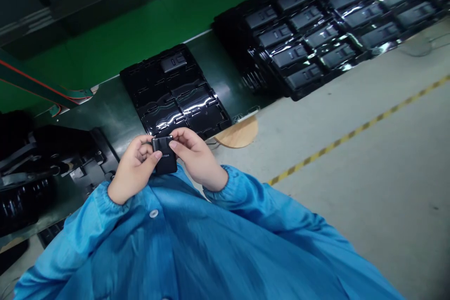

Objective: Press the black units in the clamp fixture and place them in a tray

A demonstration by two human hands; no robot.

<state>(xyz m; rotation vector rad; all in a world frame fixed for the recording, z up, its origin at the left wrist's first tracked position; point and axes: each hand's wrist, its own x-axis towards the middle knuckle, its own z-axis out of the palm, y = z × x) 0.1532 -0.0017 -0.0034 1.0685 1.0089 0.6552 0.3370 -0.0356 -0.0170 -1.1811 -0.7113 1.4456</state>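
A small black rectangular device point(166, 163) with light lettering on its face is held upright close to my chest. My left hand point(136, 165) grips its left side, the thumb resting on the front. On the opposite side, my right hand point(197, 155) pinches the upper right edge between thumb and fingers. Just beyond my hands lies a black molded plastic tray point(191, 98) on the bench. One similar black device point(173, 62) sits in a far compartment of that tray. The back of the held device is hidden.
Stacked black trays point(260, 75) full of similar devices stand at the right on the dark green bench point(225, 75). Black parts point(91, 164) lie at the left. A rounded wooden board point(239, 133) juts from the bench edge. Yellow-black tape point(358, 130) crosses the grey floor.
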